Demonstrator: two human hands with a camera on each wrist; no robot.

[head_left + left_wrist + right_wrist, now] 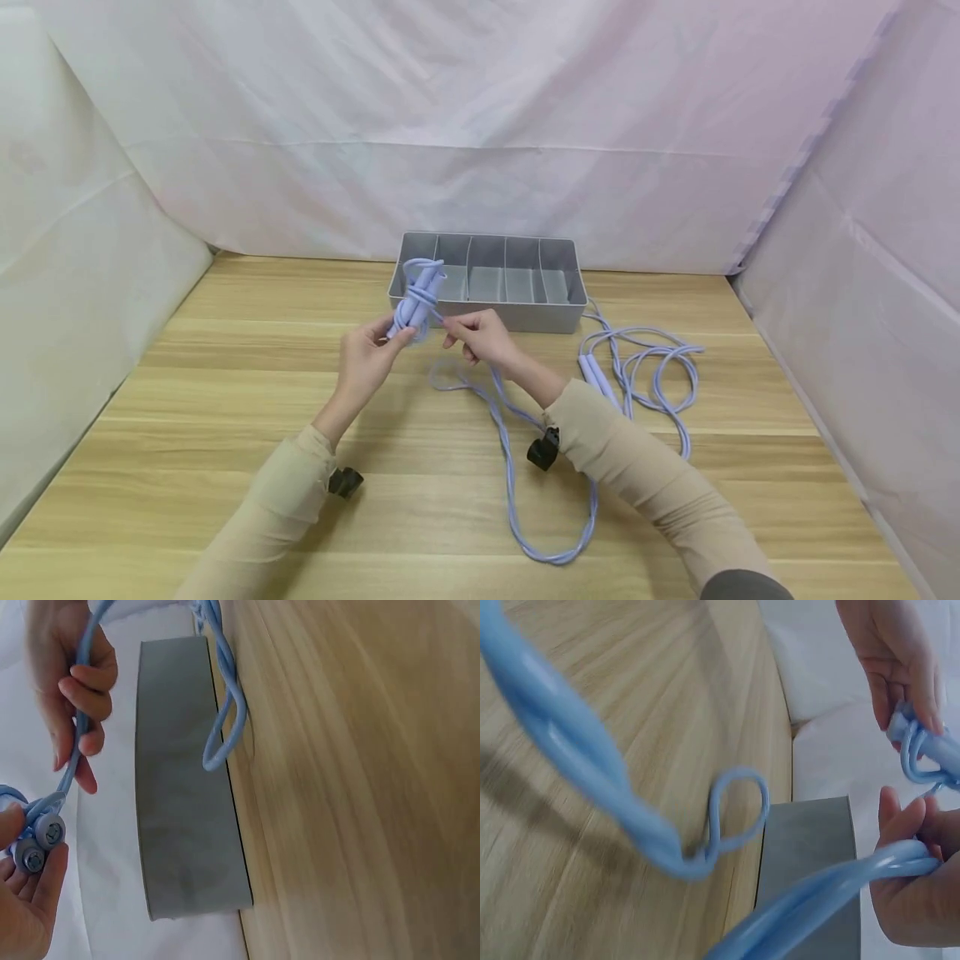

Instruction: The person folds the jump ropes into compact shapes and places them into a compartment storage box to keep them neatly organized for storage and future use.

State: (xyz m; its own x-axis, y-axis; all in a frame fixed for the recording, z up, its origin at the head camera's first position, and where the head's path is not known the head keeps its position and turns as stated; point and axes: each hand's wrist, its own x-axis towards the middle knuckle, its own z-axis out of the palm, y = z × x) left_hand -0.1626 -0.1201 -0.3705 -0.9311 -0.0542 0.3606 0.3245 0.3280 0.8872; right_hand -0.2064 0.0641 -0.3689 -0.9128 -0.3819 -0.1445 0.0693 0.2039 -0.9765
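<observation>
My left hand [366, 354] grips the two handles of a pale blue jump rope [423, 292], held up in front of the grey box. Several turns of cord wrap around the handles, and their round ends [51, 831] face the left wrist view. Close by on the right, my right hand [486, 337] holds the doubled cord [84, 652] a short way from the bundle, its fingers curled round it. From that hand the twisted cord [780, 911] hangs down in a long loop across the table. The right sleeve hides part of this cord.
A grey box [517, 317] with several compartments stands at the back of the wooden table [225, 417], against a white cloth wall [480, 192]. To its right lies a second pale blue jump rope [667, 400], loosely coiled, its handles [596, 379] side by side.
</observation>
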